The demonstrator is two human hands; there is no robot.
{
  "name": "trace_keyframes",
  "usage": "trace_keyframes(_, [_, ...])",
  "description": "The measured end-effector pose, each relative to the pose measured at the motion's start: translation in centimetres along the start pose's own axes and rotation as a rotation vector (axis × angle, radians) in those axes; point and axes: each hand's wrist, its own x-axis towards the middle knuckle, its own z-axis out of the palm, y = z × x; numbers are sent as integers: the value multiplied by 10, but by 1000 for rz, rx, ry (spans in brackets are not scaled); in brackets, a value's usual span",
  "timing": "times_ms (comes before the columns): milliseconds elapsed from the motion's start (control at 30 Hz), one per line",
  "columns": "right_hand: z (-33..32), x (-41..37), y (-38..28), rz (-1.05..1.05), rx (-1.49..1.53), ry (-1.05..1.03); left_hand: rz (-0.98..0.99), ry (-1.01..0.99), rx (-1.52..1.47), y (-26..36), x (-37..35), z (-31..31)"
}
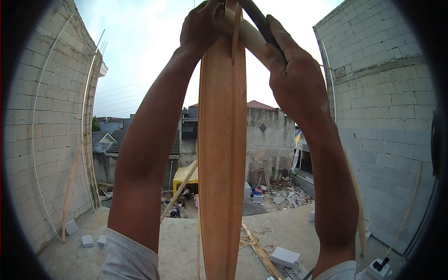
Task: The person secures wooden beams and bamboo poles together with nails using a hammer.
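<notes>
A tall brown wooden post or door-frame piece with a grooved edge stands upright before me. My left hand is raised at its top, fingers curled and partly cut off by the frame's upper edge; what they pinch is hidden. My right hand is closed around a dark bar slanting up to the left, one finger stretched along it. Beside the bar, a pale, thick wooden piece runs from the right thumb towards the post top. A thin wooden strip hangs against the post between the hands.
Block walls rise at left and right. A slanted timber prop leans towards the post. On the concrete floor lie wooden lengths and a white block. Rubble and a yellow canopy are beyond.
</notes>
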Motion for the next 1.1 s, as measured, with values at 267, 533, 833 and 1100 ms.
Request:
trace_keyframes(267, [-9,-38,21,-134,255,258,-43,53,27,-10,-21,6])
trace_keyframes(533, [-39,-94,41,-84,178,121,-1019,-353,-328,-28,-51,0])
trace_keyframes(833, [-64,-138,57,114,150,-46,-975,-284,-649,3,-25,12])
trace_keyframes(1100, [-70,-164,67,198,183,-81,-1055,-311,-530,-23,-30,31])
